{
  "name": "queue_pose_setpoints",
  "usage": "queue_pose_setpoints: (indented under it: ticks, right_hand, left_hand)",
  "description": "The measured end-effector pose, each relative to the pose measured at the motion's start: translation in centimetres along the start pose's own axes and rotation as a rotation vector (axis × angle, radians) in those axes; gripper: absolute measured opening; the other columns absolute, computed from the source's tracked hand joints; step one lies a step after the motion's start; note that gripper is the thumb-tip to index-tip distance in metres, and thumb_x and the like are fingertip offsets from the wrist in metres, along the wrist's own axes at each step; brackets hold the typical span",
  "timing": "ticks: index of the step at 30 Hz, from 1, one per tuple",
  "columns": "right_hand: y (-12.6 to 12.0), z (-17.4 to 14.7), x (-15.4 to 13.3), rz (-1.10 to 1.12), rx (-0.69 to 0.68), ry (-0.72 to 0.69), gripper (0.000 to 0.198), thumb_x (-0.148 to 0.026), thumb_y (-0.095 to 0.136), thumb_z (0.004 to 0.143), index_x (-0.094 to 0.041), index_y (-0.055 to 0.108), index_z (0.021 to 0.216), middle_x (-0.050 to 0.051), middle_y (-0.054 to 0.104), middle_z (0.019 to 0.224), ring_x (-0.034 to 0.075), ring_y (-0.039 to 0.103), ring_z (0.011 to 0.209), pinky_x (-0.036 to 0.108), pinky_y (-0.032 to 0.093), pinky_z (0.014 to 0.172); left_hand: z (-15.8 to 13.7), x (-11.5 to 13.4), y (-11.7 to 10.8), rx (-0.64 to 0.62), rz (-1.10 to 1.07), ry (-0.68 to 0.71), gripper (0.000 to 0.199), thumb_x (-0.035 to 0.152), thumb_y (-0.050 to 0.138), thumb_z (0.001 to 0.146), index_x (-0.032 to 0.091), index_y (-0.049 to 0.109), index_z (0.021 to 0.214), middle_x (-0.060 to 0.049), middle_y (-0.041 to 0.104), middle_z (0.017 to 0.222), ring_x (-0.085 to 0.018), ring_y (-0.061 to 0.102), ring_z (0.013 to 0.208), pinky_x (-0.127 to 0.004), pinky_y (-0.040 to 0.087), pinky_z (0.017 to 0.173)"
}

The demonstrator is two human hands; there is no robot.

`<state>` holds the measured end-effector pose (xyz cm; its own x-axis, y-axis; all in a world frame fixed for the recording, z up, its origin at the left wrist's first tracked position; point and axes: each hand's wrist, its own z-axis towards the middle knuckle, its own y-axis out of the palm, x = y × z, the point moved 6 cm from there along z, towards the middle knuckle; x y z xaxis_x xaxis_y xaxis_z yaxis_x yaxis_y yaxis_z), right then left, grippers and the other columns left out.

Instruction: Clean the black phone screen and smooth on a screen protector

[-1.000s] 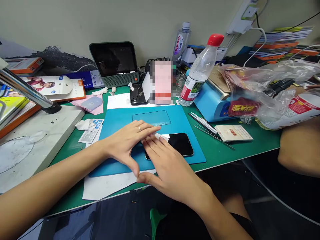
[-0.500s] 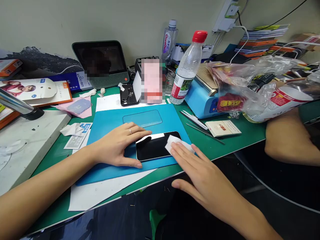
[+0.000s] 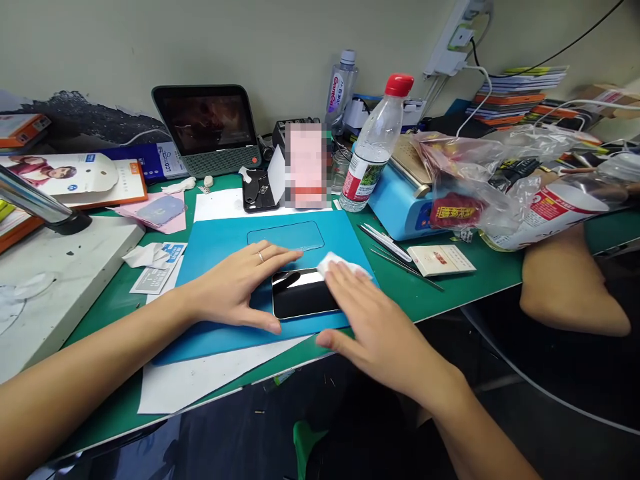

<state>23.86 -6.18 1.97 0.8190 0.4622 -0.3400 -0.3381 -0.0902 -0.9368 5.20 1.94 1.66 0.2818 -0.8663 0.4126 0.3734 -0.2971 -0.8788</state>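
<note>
A smartphone (image 3: 303,301) with a black, shiny screen lies flat on a blue mat (image 3: 210,340). My left hand (image 3: 235,283), wearing a ring, spans the phone's left end, thumb along the near edge and fingers along the far edge. Under the straight fingers of my right hand (image 3: 375,327) is a white wipe (image 3: 334,261), pressed onto the phone's right part; that end of the phone is covered. The right thumb is held apart, off the near side of the phone. A clear film with a dark outline (image 3: 287,235) lies on the mat beyond the phone.
Beyond the mat stand a red-capped water bottle (image 3: 373,147), a blue scale-like device (image 3: 400,207) and a display screen (image 3: 207,127). Tweezers (image 3: 415,272) and a small white box (image 3: 441,259) lie on the right. Another person's arm (image 3: 565,287) rests at the table edge. A white lamp base (image 3: 95,267) stands left.
My right hand has slid the wipe leftward and slightly away from me over the phone. My left hand stays at the phone's left end, its index finger raised a little.
</note>
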Motion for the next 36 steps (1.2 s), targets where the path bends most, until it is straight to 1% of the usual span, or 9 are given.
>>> queue_pose_setpoints:
  ticks: [5,8,12,17,21,26,31,34,36]
  right_hand:
    - [2.3,2.3,-5.1,0.026,0.005,-0.119,0.103,-0.076,0.045,0.095,0.007,0.036,0.155,0.028,0.032,0.165,0.035,0.025,0.157,0.05,0.024,0.129]
    - [3.1,2.4,-6.3,-0.001,0.071,-0.12,0.099,-0.073,0.047,0.096,0.006,0.035,0.156,0.028,0.033,0.165,0.034,0.024,0.158,0.047,0.023,0.13]
    - [3.4,0.7,-6.6,-0.001,0.038,-0.191,0.096,-0.071,0.049,0.096,0.0,0.035,0.158,0.023,0.034,0.166,0.032,0.024,0.158,0.048,0.028,0.129]
    - [2.2,-1.6,-5.3,-0.009,-0.023,-0.218,0.084,-0.064,0.051,0.099,-0.005,0.039,0.158,0.016,0.035,0.166,0.027,0.025,0.158,0.047,0.028,0.129]
    - [0.5,-3.2,-2.1,-0.067,-0.028,-0.099,0.076,-0.056,0.051,0.103,-0.009,0.036,0.16,0.014,0.035,0.167,0.028,0.027,0.157,0.051,0.031,0.127]
    - [-0.8,-3.1,1.4,-0.039,-0.089,-0.038,0.084,-0.063,0.048,0.101,-0.014,0.024,0.165,0.015,0.026,0.17,0.029,0.022,0.159,0.054,0.029,0.127]
    - [-0.4,-0.2,1.2,0.032,-0.167,0.003,0.102,-0.079,0.044,0.092,-0.008,0.027,0.163,0.018,0.021,0.171,0.032,0.018,0.159,0.056,0.024,0.128]
    - [0.6,1.8,-1.2,0.102,-0.195,-0.051,0.114,-0.086,0.045,0.086,-0.003,0.027,0.162,0.021,0.018,0.171,0.033,0.017,0.159,0.054,0.022,0.129]
    - [1.4,2.9,-3.5,0.134,-0.174,-0.127,0.116,-0.086,0.046,0.086,0.001,0.027,0.161,0.023,0.02,0.17,0.033,0.017,0.159,0.052,0.022,0.129]
  left_hand:
    - [-0.3,-0.5,-0.4,0.103,-0.084,-0.017,0.091,0.082,0.018,0.097,0.023,0.01,0.166,-0.018,0.053,0.146,-0.035,0.052,0.127,-0.051,0.043,0.104]
    - [-0.2,-0.4,-0.2,0.066,-0.059,-0.007,0.082,0.076,0.017,0.101,0.023,0.018,0.164,-0.017,0.057,0.142,-0.033,0.055,0.121,-0.049,0.044,0.101]
    - [0.0,-0.1,-0.1,0.031,-0.01,0.024,0.072,0.068,0.018,0.106,0.021,0.035,0.157,-0.017,0.062,0.134,-0.031,0.057,0.115,-0.047,0.045,0.097]
    - [0.1,0.2,-0.1,0.007,0.033,0.041,0.065,0.065,0.029,0.106,0.018,0.046,0.149,-0.016,0.063,0.129,-0.031,0.058,0.114,-0.045,0.045,0.097]
    - [0.0,0.5,-0.1,0.004,0.065,0.076,0.076,0.074,0.041,0.099,0.016,0.047,0.148,-0.017,0.065,0.122,-0.031,0.06,0.107,-0.043,0.046,0.091]
    - [0.2,0.5,-0.2,0.009,0.072,0.065,0.087,0.08,0.052,0.091,0.016,0.045,0.15,-0.016,0.065,0.121,-0.031,0.06,0.105,-0.043,0.047,0.092]
    - [0.1,0.1,-0.3,0.038,0.015,0.013,0.095,0.082,0.044,0.093,0.021,0.025,0.162,-0.016,0.062,0.132,-0.032,0.059,0.108,-0.045,0.045,0.095]
    - [-0.2,-0.4,-0.6,0.144,-0.05,-0.003,0.093,0.079,0.03,0.099,0.023,0.001,0.167,-0.017,0.058,0.14,-0.027,0.06,0.101,-0.044,0.045,0.092]
    - [-0.4,-0.7,-0.6,0.188,-0.07,0.0,0.086,0.073,0.025,0.103,0.024,-0.005,0.167,-0.016,0.057,0.141,-0.026,0.059,0.1,-0.043,0.045,0.092]
